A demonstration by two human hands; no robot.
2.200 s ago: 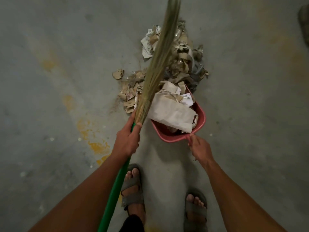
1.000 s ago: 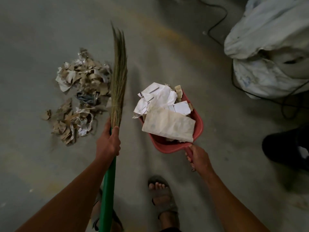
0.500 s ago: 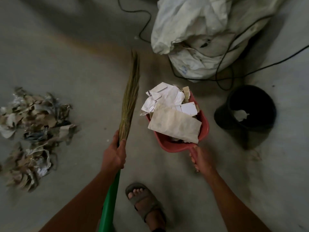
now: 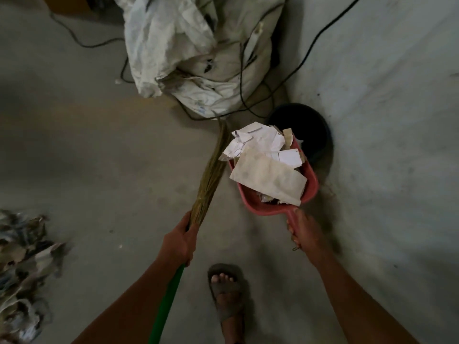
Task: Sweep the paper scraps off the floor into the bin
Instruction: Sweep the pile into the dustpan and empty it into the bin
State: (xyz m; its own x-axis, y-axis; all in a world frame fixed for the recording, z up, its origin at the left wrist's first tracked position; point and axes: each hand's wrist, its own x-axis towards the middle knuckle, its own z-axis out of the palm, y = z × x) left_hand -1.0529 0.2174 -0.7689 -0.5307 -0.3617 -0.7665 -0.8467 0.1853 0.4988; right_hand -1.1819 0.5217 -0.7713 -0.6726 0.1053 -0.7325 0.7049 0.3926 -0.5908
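Observation:
My right hand grips the handle of a red dustpan piled with white and tan paper scraps. The pan's front end overlaps the near rim of a black bin standing on the floor. My left hand grips a grass broom where its bristles meet the green handle; the bristles point up and away, beside the pan. A heap of torn paper scraps lies on the floor at the far left.
A crumpled white sack with black cables draped over it sits behind the bin. A pale wall rises on the right. My sandalled foot is on the grey concrete floor between my arms.
I have turned right from the scrap heap, which slid to the left edge. The loaded dustpan has travelled to the black bin and now overlaps its rim; the broom came along.

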